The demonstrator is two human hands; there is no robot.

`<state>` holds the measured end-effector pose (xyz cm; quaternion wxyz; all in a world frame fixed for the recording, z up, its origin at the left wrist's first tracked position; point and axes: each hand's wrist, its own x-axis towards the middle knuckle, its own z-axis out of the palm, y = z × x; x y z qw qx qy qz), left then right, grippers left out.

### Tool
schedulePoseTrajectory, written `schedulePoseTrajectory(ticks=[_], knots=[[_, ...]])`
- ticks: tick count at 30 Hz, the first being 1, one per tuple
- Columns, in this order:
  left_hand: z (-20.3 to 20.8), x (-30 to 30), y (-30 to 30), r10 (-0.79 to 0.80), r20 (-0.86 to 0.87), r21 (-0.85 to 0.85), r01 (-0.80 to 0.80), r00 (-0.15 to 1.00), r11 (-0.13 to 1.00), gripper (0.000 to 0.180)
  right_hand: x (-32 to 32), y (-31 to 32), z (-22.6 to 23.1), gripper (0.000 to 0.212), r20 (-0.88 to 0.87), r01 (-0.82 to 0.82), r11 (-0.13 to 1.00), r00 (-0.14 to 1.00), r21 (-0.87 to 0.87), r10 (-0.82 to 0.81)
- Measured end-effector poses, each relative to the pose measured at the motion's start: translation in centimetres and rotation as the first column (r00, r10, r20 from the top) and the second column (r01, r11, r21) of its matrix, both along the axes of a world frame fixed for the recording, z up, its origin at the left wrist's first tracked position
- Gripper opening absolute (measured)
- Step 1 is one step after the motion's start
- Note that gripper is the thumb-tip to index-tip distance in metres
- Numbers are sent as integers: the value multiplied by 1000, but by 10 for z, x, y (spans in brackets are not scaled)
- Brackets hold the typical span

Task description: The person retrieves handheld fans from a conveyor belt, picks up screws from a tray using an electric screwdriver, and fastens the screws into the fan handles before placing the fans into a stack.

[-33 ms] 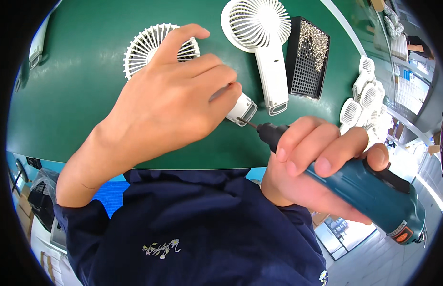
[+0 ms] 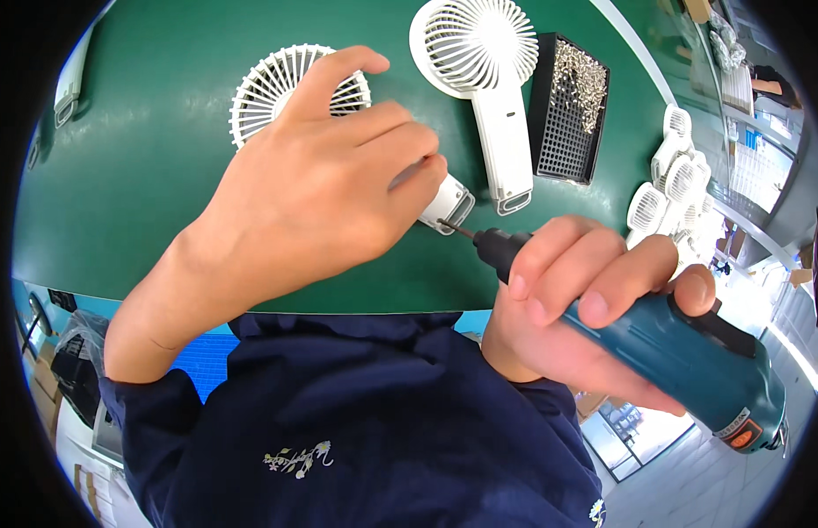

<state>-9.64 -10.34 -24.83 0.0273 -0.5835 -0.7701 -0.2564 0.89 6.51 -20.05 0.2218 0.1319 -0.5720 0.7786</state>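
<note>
My left hand (image 2: 325, 176) is closed over the handle of a white handheld fan (image 2: 261, 95) lying on the green table (image 2: 163, 176); its index finger sticks out over the round slatted grille. Most of the handle is hidden under the palm, and only its end with a small metal loop shows. Wrapped in my right hand (image 2: 594, 299) is a teal electric screwdriver (image 2: 682, 352). Its thin bit touches the handle's end, beside the loop. Just beyond, a second white handheld fan (image 2: 501, 132) lies with its handle toward me.
A black tray (image 2: 567, 114) with a perforated grid and many small silvery screws stands right of the second fan. Several white fans (image 2: 677, 185) are heaped at the table's right edge. Part of another white handle (image 2: 70, 79) lies at the far left.
</note>
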Motion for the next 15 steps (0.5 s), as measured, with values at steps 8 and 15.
schedulePoseTrajectory(ticks=[8, 15], knots=[[1, -1, 0, 10, -10, -19, -10, 1000, 1000, 34, 3, -7, -2, 64, -20, 23, 998, 1000, 61, -22], [2, 4, 0, 13, -8, -17, -13, 1000, 1000, 34, 6, -8, -5, 66, -40, 63, 998, 997, -8, -63]])
